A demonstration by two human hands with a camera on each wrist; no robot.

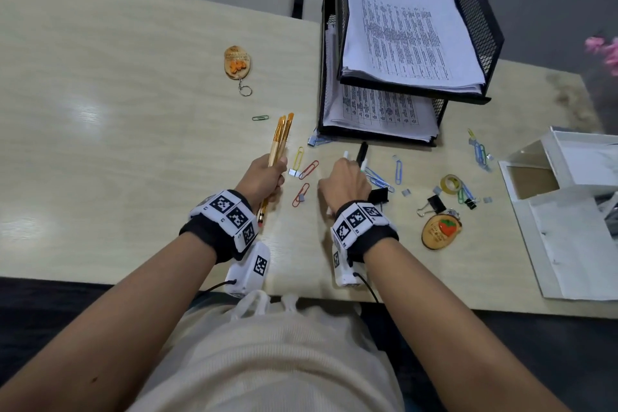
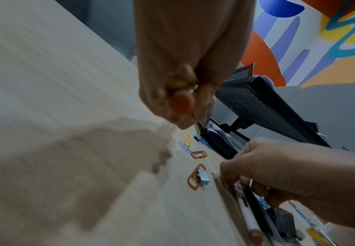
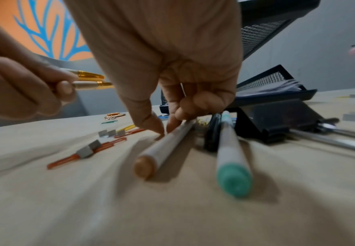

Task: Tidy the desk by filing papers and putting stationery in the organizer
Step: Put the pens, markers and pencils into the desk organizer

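Observation:
My left hand (image 1: 267, 174) grips a bundle of gold-capped pens and pencils (image 1: 282, 134), tips pointing away from me; an orange eraser end shows under the fist (image 2: 180, 103). My right hand (image 1: 346, 177) is down on the desk, thumb and forefinger (image 3: 151, 124) pinching the far end of a white pen with a brown cap (image 3: 163, 149). Beside that pen lie a black pen (image 3: 212, 133) and a white pen with a green cap (image 3: 229, 154). The black mesh paper tray (image 1: 475, 10), two tiers stacked with printed sheets (image 1: 401, 33), stands just beyond.
Coloured paper clips (image 1: 309, 169) and small staple blocks lie scattered between and right of my hands. A black binder clip (image 1: 433, 206), a tape roll (image 1: 451, 182) and a wooden keychain (image 1: 441, 231) sit to the right, another keychain (image 1: 237, 62) far left. An open white box (image 1: 568, 194) fills the right edge.

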